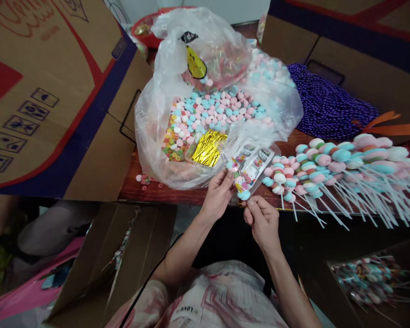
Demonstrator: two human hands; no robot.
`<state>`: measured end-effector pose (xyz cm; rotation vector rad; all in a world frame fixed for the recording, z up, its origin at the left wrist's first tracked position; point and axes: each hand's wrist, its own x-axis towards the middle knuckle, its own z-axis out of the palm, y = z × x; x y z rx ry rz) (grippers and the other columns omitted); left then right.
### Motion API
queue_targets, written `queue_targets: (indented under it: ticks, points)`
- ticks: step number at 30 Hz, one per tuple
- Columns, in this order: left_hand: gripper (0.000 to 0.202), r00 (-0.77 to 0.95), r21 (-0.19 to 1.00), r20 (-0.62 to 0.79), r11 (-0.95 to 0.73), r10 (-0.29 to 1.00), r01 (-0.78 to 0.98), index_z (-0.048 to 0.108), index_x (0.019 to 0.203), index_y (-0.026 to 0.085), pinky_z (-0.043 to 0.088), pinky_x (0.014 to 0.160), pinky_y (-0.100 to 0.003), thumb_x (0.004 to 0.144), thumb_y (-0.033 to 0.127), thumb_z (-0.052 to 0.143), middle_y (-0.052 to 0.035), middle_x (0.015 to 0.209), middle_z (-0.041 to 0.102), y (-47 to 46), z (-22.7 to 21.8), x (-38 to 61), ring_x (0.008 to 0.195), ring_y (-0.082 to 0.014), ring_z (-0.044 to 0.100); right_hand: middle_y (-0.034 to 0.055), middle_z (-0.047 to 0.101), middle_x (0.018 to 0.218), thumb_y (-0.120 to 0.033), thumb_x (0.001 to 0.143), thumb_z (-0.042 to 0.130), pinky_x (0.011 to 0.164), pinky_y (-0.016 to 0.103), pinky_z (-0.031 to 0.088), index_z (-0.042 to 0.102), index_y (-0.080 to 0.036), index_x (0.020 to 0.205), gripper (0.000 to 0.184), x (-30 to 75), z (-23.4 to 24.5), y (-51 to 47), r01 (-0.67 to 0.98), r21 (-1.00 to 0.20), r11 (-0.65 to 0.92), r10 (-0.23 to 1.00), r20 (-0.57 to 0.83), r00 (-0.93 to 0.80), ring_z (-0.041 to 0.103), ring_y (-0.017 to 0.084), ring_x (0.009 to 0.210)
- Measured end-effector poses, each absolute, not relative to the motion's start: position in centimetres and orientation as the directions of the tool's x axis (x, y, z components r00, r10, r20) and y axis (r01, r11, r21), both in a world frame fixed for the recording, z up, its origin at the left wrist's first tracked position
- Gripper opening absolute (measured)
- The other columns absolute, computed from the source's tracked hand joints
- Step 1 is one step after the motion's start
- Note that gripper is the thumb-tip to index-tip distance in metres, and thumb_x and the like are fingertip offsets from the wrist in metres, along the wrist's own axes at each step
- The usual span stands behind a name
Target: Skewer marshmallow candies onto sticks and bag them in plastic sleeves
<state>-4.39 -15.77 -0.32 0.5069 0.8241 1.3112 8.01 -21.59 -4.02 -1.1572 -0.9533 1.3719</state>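
My left hand (pixel 218 196) is closed on a small clear wrapper with a candy stick (pixel 239 182) inside, pink, white and blue sweets showing through a printed front. Just below its lower end, my right hand (pixel 264 223) is pinched shut; what lies between its fingertips is too small to make out. Behind the hands sit gold twist ties (pixel 208 149) in a tray and a stack of printed wrappers (pixel 256 159). Loose pastel candies (pixel 218 109) fill a large open plastic bag (pixel 150 136). To the right lies a pile of candy sticks (pixel 338 159) with white stems.
Big cardboard boxes stand at left (pixel 64 82) and right (pixel 328 32). Purple beaded strands (pixel 328 102) lie by the right box. A red basin (pixel 143 27) is at the back. Below the table edge, an open carton (pixel 136 264) and wrapped candy sticks (pixel 369 278) are visible.
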Motion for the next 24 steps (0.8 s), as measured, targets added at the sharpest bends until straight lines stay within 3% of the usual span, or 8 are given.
queue_targets:
  ticks: [4, 10, 14, 20, 24]
  points:
    - [0.047, 0.047, 0.758, -0.259, 0.233, 0.965, -0.609, 0.07, 0.094, 0.02, 0.057, 0.079, -0.028, 0.069, 0.055, 0.086, -0.0018, 0.084, 0.074, -15.9, -0.4, -4.4, 0.086, -0.0169, 0.072, -0.007, 0.047, 0.048, -0.044, 0.097, 0.061, 0.049, 0.023, 0.029, 0.066, -0.018, 0.081, 0.032, 7.9, -3.6, -21.6, -0.14, -0.984, -0.107, 0.993, -0.113, 0.039, 0.037, 0.008, 0.045]
    - [0.043, 0.015, 0.758, -0.255, 0.21, 0.967, -0.618, 0.07, 0.097, 0.019, 0.053, 0.071, -0.023, 0.071, 0.049, 0.086, 0.0019, 0.08, 0.071, -15.9, -0.4, -4.2, 0.072, -0.0103, 0.067, -0.0096, 0.04, 0.044, -0.049, 0.094, 0.064, 0.041, 0.021, 0.017, 0.063, -0.018, 0.08, 0.033, 7.3, -3.0, -21.5, -0.332, -0.912, -0.243, 0.969, -0.242, -0.044, 0.025, 0.005, 0.039]
    - [0.045, -0.023, 0.745, -0.291, 0.212, 0.956, -0.633, 0.068, 0.092, 0.019, 0.052, 0.067, -0.022, 0.067, 0.05, 0.088, 0.003, 0.079, 0.07, -15.6, -0.3, -4.1, 0.067, -0.0084, 0.064, -0.0074, 0.045, 0.049, -0.043, 0.096, 0.062, 0.045, 0.021, 0.024, 0.065, -0.018, 0.082, 0.029, 7.7, -2.6, -21.6, -0.168, -0.973, -0.159, 0.987, -0.162, 0.002, 0.035, 0.006, 0.045]
    - [0.044, 0.028, 0.701, -0.282, 0.227, 0.959, -0.676, 0.066, 0.093, 0.019, 0.057, 0.078, -0.028, 0.069, 0.048, 0.088, 0.0, 0.082, 0.073, -15.2, 0.4, -4.3, 0.081, -0.0158, 0.073, -0.0064, 0.049, 0.057, -0.039, 0.095, 0.065, 0.048, 0.021, 0.031, 0.066, -0.019, 0.091, 0.021, 8.6, -2.5, -21.8, -0.082, -0.991, -0.108, 0.993, -0.111, 0.03, 0.042, 0.007, 0.05]
    - [0.03, -0.006, 0.684, -0.303, 0.213, 0.953, -0.698, 0.064, 0.091, 0.018, 0.058, 0.086, -0.033, 0.081, 0.042, 0.08, -0.0032, 0.086, 0.076, -15.0, 0.9, -4.4, 0.095, -0.021, 0.076, -0.0063, 0.049, 0.056, -0.038, 0.094, 0.065, 0.047, 0.021, 0.033, 0.068, -0.018, 0.092, 0.02, 8.5, -2.3, -21.9, -0.035, -0.996, -0.085, 0.993, -0.088, 0.073, 0.042, 0.007, 0.049]
